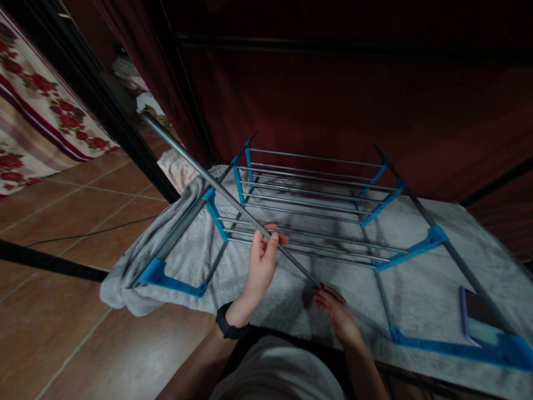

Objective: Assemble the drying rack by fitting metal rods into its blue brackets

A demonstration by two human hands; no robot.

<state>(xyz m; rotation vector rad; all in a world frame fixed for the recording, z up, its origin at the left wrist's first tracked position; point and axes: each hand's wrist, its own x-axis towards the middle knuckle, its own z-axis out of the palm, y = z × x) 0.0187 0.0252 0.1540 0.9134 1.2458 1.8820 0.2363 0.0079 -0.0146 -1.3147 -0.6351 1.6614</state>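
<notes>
Two hands hold one long rod [187, 158] slanted above the rack [412, 250]. The left hand [261, 262] wraps its middle, likely for support; the right hand [338, 312] pinches its lower end before the rack, probably for aiming.

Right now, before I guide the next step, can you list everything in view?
long rod: one, grey metal, slanting from upper left down to the hands
rack frame: one, grey bars with blue joints, lying on the towel
towel: one, grey, spread on the floor
flat device: one, purple-edged, on the towel at right
tiled floor: brown, left side
cable: one, black, across the tiles
floral cloth: one, white with red flowers, upper left
curtain: dark red, behind the rack frame
wristband: one, black, on the left wrist
left hand: gripping the long rod
right hand: fingertips at the long rod's near end, grip unclear
</notes>
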